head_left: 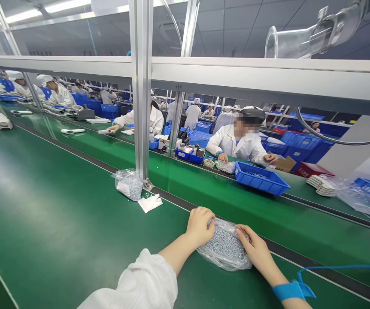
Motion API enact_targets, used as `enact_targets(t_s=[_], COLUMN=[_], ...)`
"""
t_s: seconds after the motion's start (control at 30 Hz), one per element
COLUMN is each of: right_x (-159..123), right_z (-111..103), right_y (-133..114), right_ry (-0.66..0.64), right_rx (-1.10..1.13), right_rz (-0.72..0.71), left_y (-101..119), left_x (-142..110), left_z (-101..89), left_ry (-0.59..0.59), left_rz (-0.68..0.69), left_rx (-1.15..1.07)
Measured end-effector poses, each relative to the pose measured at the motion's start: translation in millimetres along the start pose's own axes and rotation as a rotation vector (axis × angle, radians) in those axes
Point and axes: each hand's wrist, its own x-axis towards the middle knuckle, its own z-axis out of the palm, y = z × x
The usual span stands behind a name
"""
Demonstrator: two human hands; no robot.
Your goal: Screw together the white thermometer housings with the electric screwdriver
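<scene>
A clear plastic bag (225, 244) full of tiny silver-grey metal parts, which look like screws, lies on the green work surface close to the dark rail. My left hand (200, 226) has its fingers curled over the bag's left upper edge. At the opposite side, my right hand (255, 246) grips the bag's right edge with thumb and fingers. The bag's mouth seems spread between both hands, with the parts showing inside. A blue wrist strap (289, 292) with a cord circles my right wrist.
Another bag of small parts (129, 186) and a crumpled white paper (150, 202) rest near the metal post (141, 94). Beyond the rail runs a green belt (185, 182). Across it, a co-worker (236, 139) sits behind a blue bin (262, 180).
</scene>
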Motion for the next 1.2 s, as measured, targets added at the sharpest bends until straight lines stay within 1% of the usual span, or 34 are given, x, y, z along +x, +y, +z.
enact_targets(t_s=[0.13, 0.2, 0.3, 0.4, 0.53, 0.73, 0.87, 1.0, 1.1, 1.2], right_x=[0.3, -0.3, -5.2, -12.7, -18.4, -18.7, -20.9, -28.3, -31.9, -33.7], right_z=[0.0, -0.2, -1.3, -3.6, -6.7, -5.3, -3.0, -1.7, -1.1, -1.2], right_y=[-5.4, -11.8, -21.3, -24.6, -17.7, -9.8, -8.8, -8.6, -11.7, -16.5], right_ry=[0.041, 0.031, -0.063, -0.189, -0.326, -0.442, -0.460, -0.450, -0.477, -0.488], right_rx=[-0.042, -0.057, -0.071, -0.097, -0.139, -0.190, -0.208, -0.203, -0.210, -0.225], right_rz=[-0.033, -0.080, -0.150, -0.177, -0.170, -0.128, -0.110, -0.129, -0.124, -0.114], left_y=[3.9, 3.1, -1.2, -7.9, -18.3, -26.5, -25.1, -23.3, -22.2, -22.0], left_x=[-4.0, -6.3, -10.2, -13.5, -15.3, -15.5, -17.2, -21.7, -25.0, -28.3], left_z=[-1.1, -0.7, -0.9, -2.3, -4.2, -8.1, -10.3, -11.2, -12.8, -14.2], left_ry=[-0.092, -0.140, -0.201, -0.276, -0.384, -0.453, -0.448, -0.462, -0.494, -0.499], left_rz=[0.161, 0.218, 0.272, 0.302, 0.291, 0.223, 0.201, 0.223, 0.211, 0.203], left_rx=[-0.011, -0.013, -0.010, -0.003, -0.002, -0.035, -0.042, -0.039, -0.044, -0.036])
